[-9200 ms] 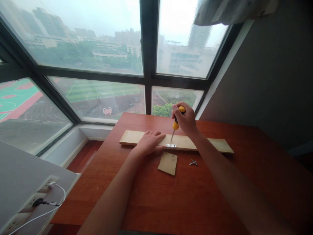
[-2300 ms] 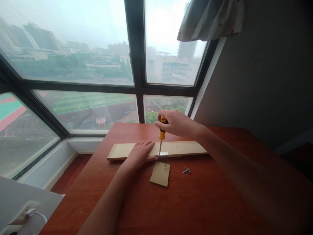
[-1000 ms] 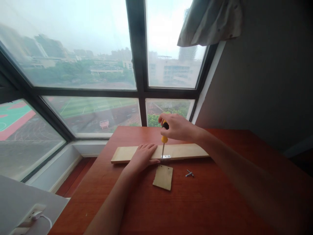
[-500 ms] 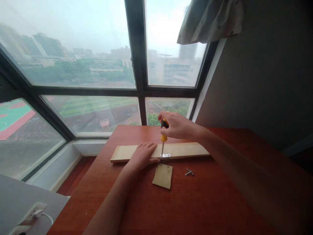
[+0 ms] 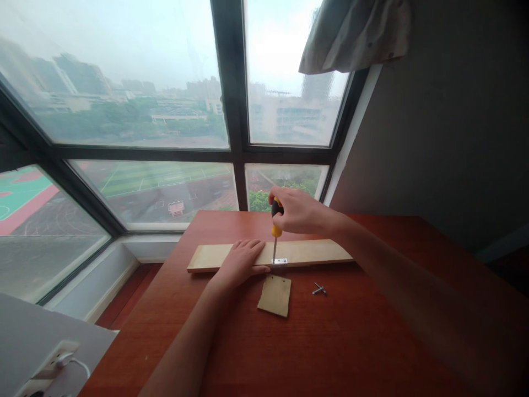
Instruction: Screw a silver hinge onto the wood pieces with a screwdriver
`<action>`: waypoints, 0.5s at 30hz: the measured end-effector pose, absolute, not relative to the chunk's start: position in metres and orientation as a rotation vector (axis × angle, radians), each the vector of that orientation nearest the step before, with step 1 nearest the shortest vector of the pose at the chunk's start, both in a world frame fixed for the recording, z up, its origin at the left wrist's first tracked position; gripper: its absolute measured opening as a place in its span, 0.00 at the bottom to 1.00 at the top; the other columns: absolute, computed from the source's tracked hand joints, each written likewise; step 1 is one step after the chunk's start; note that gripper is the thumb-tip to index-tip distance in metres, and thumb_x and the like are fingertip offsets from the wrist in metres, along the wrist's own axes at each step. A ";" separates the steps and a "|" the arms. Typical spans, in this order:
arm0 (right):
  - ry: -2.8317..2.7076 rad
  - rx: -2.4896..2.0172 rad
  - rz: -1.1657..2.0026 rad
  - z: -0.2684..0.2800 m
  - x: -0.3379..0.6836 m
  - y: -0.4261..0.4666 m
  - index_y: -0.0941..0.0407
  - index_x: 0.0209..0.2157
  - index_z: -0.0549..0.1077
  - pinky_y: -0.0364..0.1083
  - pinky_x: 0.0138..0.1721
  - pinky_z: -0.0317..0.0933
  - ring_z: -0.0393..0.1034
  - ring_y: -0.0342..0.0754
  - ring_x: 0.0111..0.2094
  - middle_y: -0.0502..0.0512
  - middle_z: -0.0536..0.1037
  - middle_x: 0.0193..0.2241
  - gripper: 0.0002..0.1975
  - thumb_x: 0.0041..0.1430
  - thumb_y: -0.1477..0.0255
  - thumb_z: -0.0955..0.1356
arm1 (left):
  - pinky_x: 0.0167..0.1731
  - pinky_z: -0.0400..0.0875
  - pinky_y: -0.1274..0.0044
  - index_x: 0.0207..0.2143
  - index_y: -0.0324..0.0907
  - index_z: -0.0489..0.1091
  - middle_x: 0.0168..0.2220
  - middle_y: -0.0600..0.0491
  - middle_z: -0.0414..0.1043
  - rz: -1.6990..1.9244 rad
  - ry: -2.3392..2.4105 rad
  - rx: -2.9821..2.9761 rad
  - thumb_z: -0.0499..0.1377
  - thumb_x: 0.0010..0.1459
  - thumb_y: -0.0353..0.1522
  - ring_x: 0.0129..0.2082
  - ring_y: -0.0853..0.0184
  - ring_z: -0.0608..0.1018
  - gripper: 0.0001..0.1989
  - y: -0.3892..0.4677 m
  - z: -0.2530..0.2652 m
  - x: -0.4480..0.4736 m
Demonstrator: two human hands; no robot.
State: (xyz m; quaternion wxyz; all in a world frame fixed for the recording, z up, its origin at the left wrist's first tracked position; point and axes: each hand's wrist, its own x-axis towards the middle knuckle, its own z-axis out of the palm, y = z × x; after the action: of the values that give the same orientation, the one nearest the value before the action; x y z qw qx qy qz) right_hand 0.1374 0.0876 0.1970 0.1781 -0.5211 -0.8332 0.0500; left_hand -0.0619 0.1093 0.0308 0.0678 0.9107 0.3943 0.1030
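My right hand (image 5: 298, 210) is closed around the yellow and black handle of a screwdriver (image 5: 276, 230), which stands nearly upright. Its tip meets the left end of a small silver hinge or bracket (image 5: 280, 262) at the front edge of a long pale wooden board (image 5: 309, 252). My left hand (image 5: 240, 260) grips the board just left of the metal piece, fingers over the top and thumb along the front edge. In front lies a small square wooden piece (image 5: 275, 296) with two dark holes near its far edge. A few screws (image 5: 319, 289) lie to its right.
The reddish-brown table (image 5: 330, 347) carries all of these. Windows (image 5: 239, 151) rise behind it, with a curtain (image 5: 357, 36) at the upper right and a grey wall (image 5: 438, 138) beside it. A plugged-in power outlet (image 5: 55, 361) sits at the lower left.
Little differs: my right hand's fingers have shifted slightly around the screwdriver handle. My left hand, the board and the loose pieces stay in place.
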 end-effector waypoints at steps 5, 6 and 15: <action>-2.304 -1.606 -0.006 0.197 0.134 0.089 0.54 0.34 0.68 0.45 0.29 0.50 0.66 0.49 0.30 0.55 0.75 0.30 0.11 0.59 0.61 0.63 | 0.54 0.60 0.65 0.59 0.45 0.61 0.59 0.44 0.66 0.317 1.169 2.745 0.59 0.55 0.50 0.57 0.52 0.68 0.33 0.109 0.033 -0.061; -2.298 -1.601 -0.014 0.197 0.134 0.090 0.54 0.34 0.68 0.45 0.29 0.50 0.66 0.49 0.30 0.55 0.75 0.30 0.11 0.60 0.61 0.62 | 0.54 0.60 0.65 0.59 0.45 0.61 0.59 0.44 0.66 0.320 1.169 2.746 0.59 0.55 0.50 0.57 0.52 0.68 0.33 0.109 0.033 -0.061; -2.408 -1.469 0.227 0.206 0.141 0.088 0.54 0.37 0.68 0.44 0.32 0.55 0.68 0.48 0.35 0.54 0.76 0.37 0.08 0.52 0.72 0.66 | 0.54 0.60 0.65 0.58 0.46 0.62 0.59 0.44 0.66 0.293 1.195 2.739 0.60 0.55 0.49 0.57 0.51 0.68 0.33 0.108 0.035 -0.060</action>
State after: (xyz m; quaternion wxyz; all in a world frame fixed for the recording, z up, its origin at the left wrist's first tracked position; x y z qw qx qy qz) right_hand 0.1406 0.0877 0.2059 0.1555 -0.5128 -0.8406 0.0791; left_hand -0.0601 0.1076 0.0354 0.0694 0.9100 0.3969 0.0974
